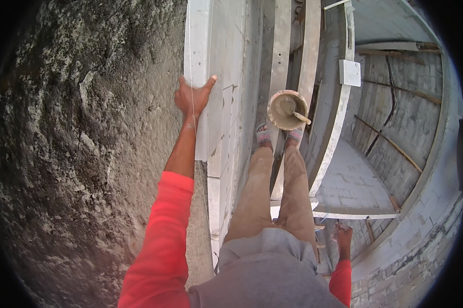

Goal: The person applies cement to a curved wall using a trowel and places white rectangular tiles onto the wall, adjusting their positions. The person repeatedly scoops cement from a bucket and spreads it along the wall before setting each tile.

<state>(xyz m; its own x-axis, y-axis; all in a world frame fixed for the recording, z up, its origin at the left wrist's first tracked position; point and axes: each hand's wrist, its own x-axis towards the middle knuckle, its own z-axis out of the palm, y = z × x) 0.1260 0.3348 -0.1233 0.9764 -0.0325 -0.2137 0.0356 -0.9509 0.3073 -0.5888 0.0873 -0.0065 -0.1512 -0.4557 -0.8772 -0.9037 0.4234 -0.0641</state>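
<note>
My left hand [193,100] spans the top of a pale, lightweight building block [198,43], thumb at its right edge and fingers at its left. The block lies along the top of a block wall [226,113]. A thin string [192,61] runs lengthwise over the block and passes across my hand. Low at the right, beside my hip, my right hand [343,235] is held with its fingers curled; what they hold, if anything, is hard to make out. In front of my feet stands a round bucket [272,119] with grey mortar and a tool with a wooden handle [301,118].
Rough rock or earth [87,143] rises along the left of the wall. Two planks [279,51] run under the bucket and my sandalled feet, with gaps between. A curved concrete beam [328,149] carries a small white block piece [350,73]. Lower block walls [416,97] lie at right.
</note>
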